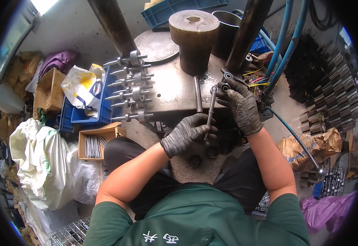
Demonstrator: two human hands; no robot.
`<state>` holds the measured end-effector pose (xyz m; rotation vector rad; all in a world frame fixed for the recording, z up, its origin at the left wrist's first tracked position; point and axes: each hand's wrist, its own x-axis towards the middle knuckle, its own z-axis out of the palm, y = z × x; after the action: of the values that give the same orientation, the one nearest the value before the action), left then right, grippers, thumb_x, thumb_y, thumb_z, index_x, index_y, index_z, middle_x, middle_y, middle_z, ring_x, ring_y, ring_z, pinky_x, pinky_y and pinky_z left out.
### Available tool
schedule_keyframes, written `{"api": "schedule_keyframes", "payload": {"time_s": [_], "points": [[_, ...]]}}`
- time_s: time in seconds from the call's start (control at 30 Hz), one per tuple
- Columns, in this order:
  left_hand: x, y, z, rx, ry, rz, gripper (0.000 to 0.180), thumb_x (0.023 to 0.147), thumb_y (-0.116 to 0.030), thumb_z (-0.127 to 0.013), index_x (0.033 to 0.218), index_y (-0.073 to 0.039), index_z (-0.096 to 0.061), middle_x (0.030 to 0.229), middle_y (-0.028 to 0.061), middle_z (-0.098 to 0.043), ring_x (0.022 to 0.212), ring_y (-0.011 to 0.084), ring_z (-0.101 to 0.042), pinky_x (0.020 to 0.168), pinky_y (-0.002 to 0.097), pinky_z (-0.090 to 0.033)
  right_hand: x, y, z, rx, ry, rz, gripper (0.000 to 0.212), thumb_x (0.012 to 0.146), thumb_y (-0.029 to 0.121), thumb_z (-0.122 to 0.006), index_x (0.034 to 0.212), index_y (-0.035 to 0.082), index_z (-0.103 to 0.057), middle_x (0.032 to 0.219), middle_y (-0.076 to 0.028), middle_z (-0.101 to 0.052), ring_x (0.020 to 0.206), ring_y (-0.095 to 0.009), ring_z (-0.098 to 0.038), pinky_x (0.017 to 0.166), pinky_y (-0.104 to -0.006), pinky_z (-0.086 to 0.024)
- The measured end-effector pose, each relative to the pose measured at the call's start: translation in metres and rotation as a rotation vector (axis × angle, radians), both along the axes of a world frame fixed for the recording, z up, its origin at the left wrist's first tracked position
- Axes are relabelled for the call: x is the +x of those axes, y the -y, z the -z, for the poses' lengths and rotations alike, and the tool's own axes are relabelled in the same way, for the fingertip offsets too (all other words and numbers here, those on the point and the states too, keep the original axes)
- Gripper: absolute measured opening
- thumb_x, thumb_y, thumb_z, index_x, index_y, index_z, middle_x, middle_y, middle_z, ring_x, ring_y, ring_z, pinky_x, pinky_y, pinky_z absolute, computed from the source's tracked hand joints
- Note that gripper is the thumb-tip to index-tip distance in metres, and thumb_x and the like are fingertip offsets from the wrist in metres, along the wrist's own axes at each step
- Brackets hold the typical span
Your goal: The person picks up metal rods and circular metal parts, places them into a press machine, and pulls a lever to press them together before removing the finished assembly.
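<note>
Both my hands wear grey knit gloves. My left hand (190, 132) is closed round a slim metal rod (211, 110), which slants upward from my fingers; its upper end is beside my right fingertips. My right hand (243, 107) pinches a dark metal ring (225, 87) close to that end. Just beyond it another round metal part (227, 76) sits at the plate's right edge. A thicker steel bar (197, 94) lies on the metal worktable (168, 96), its near end by my left hand. Several small washers (208, 78) are scattered between bar and ring.
Several shafts with round collars (139, 91) line the worktable's left side. A heavy steel post (194, 45) stands at the centre, between two dark columns. Left are a blue crate (80, 119) and a carton of rods (93, 145). Blue hoses (287, 49) hang right, above a brown paper bag (310, 147).
</note>
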<state>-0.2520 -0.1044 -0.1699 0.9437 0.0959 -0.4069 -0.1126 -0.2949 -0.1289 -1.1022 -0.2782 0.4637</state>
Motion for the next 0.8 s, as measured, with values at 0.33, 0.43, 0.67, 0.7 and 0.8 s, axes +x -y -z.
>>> {"api": "schedule_keyframes", "payload": {"time_s": [0.33, 0.43, 0.67, 0.7, 0.8], "points": [[0.005, 0.012, 0.008, 0.237, 0.042, 0.049, 0.036, 0.109, -0.013, -0.064, 0.141, 0.001, -0.057, 0.119, 0.0109, -0.072, 0.107, 0.018, -0.072, 0.094, 0.0345, -0.062, -0.005, 0.004, 0.002, -0.203, 0.382, -0.063, 0.032, 0.102, 0.003, -0.063, 0.134, -0.001, -0.069, 0.13, -0.012, -0.073, 0.12, -0.02, -0.07, 0.103, -0.0349, -0.057], [0.005, 0.013, 0.009, 0.259, 0.054, 0.044, 0.038, 0.109, -0.014, -0.065, 0.142, 0.001, -0.056, 0.116, 0.01, -0.072, 0.108, 0.0177, -0.072, 0.093, 0.0338, -0.062, -0.006, 0.005, 0.005, -0.087, 0.102, -0.055, 0.033, 0.105, 0.015, -0.068, 0.135, 0.001, -0.068, 0.128, -0.013, -0.074, 0.117, -0.022, -0.07, 0.104, -0.0376, -0.056], [0.003, 0.018, 0.015, 0.542, 0.183, 0.026, 0.038, 0.105, -0.013, -0.068, 0.139, 0.001, -0.06, 0.108, 0.0059, -0.069, 0.094, 0.0111, -0.065, 0.087, 0.0304, -0.058, -0.012, 0.004, 0.004, -0.087, -0.104, -0.207, 0.036, 0.108, 0.025, -0.067, 0.133, 0.0, -0.067, 0.1, -0.011, -0.075, 0.093, -0.021, -0.072, 0.09, -0.0351, -0.059], [0.003, 0.019, 0.015, 0.552, 0.19, 0.009, 0.038, 0.104, -0.013, -0.068, 0.139, 0.001, -0.061, 0.107, 0.0055, -0.069, 0.093, 0.0107, -0.063, 0.087, 0.0302, -0.058, -0.013, 0.004, 0.003, -0.076, -0.077, -0.217, 0.035, 0.109, 0.025, -0.066, 0.133, 0.0, -0.068, 0.1, -0.01, -0.075, 0.094, -0.019, -0.072, 0.091, -0.0337, -0.059], [0.0, 0.023, 0.015, 0.552, 0.212, -0.041, 0.037, 0.104, -0.014, -0.068, 0.138, 0.001, -0.062, 0.105, 0.0049, -0.068, 0.094, 0.0106, -0.062, 0.087, 0.0302, -0.057, -0.02, 0.006, -0.001, -0.185, 0.069, -0.195, 0.035, 0.111, 0.027, -0.062, 0.132, 0.0, -0.069, 0.1, -0.008, -0.075, 0.094, -0.016, -0.07, 0.091, -0.0312, -0.057]]}}
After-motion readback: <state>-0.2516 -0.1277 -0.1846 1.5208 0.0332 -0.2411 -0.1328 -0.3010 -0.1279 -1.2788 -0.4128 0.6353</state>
